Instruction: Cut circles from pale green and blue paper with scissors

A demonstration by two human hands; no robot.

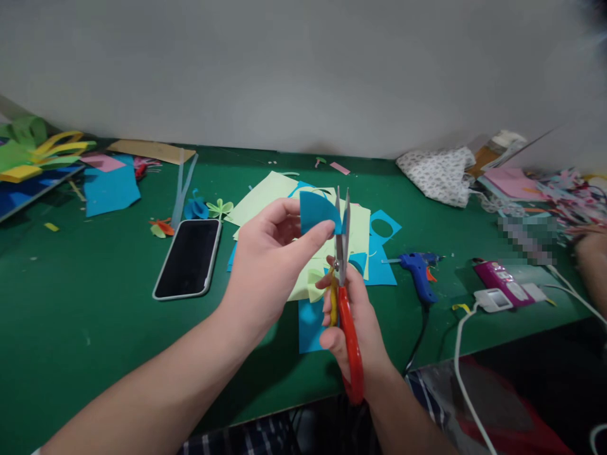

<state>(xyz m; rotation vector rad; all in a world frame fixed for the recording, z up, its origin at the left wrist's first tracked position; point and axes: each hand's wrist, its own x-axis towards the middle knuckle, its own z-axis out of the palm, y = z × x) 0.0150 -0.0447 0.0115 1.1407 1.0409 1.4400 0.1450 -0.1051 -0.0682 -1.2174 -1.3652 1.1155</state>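
mid-frame, my left hand [270, 253] pinches a curved-edged blue paper [317, 213]; my right hand [367, 328] grips scissors [349, 335]. both partly hide pale green sheets [266, 194]; a phone [188, 259] lies left of centre.

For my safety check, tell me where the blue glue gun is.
In the head view, the blue glue gun lies on the green table, right of the scissors, between the paper pile and the magenta device.

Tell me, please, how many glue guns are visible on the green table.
1: the blue glue gun lies right of the right hand, beside the paper pile. Others may be hidden under the clutter.
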